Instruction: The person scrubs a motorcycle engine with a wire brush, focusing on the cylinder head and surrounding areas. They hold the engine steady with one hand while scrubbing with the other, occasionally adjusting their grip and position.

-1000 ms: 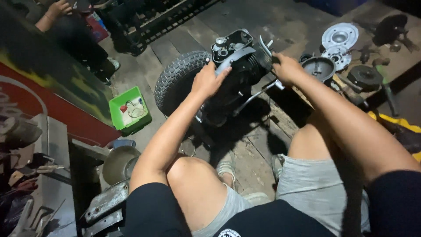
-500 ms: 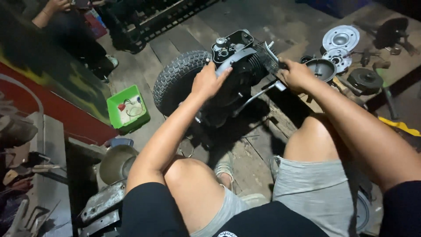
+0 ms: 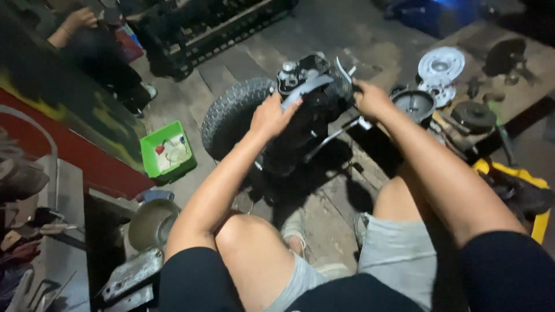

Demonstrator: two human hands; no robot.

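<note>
Barely shifted, left hand (image 3: 273, 115) and right hand (image 3: 372, 99) both clasp the engine (image 3: 309, 118) (tyre (image 3: 231, 115) behind, green tray (image 3: 167, 151) aside).

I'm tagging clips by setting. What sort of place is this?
Probably a small repair workshop: a black engine block with a knobby rubber tyre sits on the floor, and loose round metal covers lie beside it.

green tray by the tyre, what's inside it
The green tray holds several small pale pieces and a reddish one; they are too blurred to identify, and anything beneath them is covered.
</note>
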